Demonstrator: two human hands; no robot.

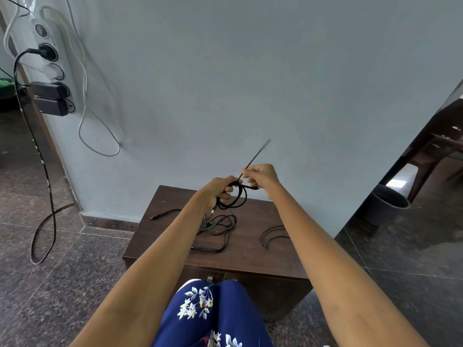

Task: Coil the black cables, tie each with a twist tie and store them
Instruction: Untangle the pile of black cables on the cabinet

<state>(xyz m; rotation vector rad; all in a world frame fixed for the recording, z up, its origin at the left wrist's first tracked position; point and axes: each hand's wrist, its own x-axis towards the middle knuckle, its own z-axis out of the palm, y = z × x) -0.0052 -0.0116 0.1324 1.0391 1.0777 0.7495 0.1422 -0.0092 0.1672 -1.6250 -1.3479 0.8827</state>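
My left hand (218, 190) grips a coiled black cable (236, 200) held in the air above a dark wooden cabinet (253, 256). My right hand (260, 176) pinches a thin black tie (255, 156) that wraps the coil and sticks up and to the right. Loose black cables (220, 227) lie tangled on the cabinet top under my left forearm. Another black cable (165, 213) lies at the back left, and a small curved bundle (273, 235) lies at the right, partly hidden by my right arm.
A white power strip (51, 68) with black plugs hangs on the wall at upper left, with white and black cords trailing to the stone floor. A grey bin (387, 205) stands to the right beside a dark doorway.
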